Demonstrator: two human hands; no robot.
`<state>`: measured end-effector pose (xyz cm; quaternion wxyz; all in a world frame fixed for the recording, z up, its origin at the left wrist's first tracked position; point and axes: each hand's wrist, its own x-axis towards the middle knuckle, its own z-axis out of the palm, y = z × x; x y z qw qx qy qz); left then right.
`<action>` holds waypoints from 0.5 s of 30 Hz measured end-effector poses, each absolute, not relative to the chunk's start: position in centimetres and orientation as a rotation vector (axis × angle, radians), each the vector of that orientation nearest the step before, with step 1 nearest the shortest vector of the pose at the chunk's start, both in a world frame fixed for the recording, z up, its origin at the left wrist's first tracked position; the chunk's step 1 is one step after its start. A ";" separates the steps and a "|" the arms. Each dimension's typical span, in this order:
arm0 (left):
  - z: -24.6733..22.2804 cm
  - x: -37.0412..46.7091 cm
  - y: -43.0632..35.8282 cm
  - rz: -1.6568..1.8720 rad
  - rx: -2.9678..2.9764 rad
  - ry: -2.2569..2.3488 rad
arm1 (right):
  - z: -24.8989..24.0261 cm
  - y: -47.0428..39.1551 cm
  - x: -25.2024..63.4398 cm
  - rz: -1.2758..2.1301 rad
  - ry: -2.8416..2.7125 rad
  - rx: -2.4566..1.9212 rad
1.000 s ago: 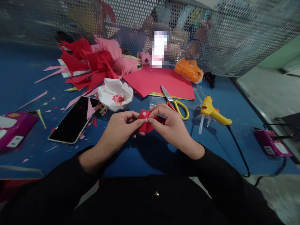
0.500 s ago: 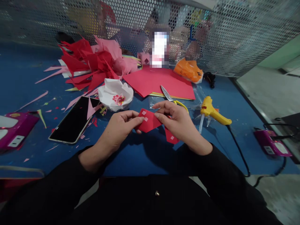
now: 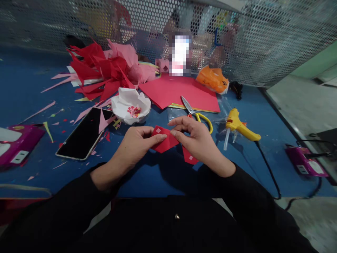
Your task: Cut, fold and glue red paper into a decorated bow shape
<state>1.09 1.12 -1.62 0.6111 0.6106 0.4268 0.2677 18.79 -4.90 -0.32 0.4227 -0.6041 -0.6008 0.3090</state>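
Note:
A folded red paper piece with small pink squares is held above the blue table between both hands. My left hand pinches its left side, the thumb lying on top over part of the paper. My right hand has thumb and fingers at its right edge. A lower red flap with another pink square hangs beneath the right palm. Just beyond the right hand lie scissors with yellow handles. The white bowl beyond the left hand holds small red and pink bits.
Red sheets lie behind the scissors, with an orange packet beside them. At right are a yellow glue gun and purple power strip. A black phone and paper scraps lie left.
The red paper has shifted slightly down and toward me. My left thumb has moved further over it, covering one pink square. More of the scissors' handles shows past my right hand.

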 end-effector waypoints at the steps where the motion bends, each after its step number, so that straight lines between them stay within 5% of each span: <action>1: -1.6 1.1 1.1 0.614 1.400 0.983 | -0.3 -4.9 18.8 0.778 -1.503 -1.513; 15: -1.1 1.3 0.9 0.642 1.399 1.005 | -0.5 -4.8 19.0 0.812 -1.446 -1.506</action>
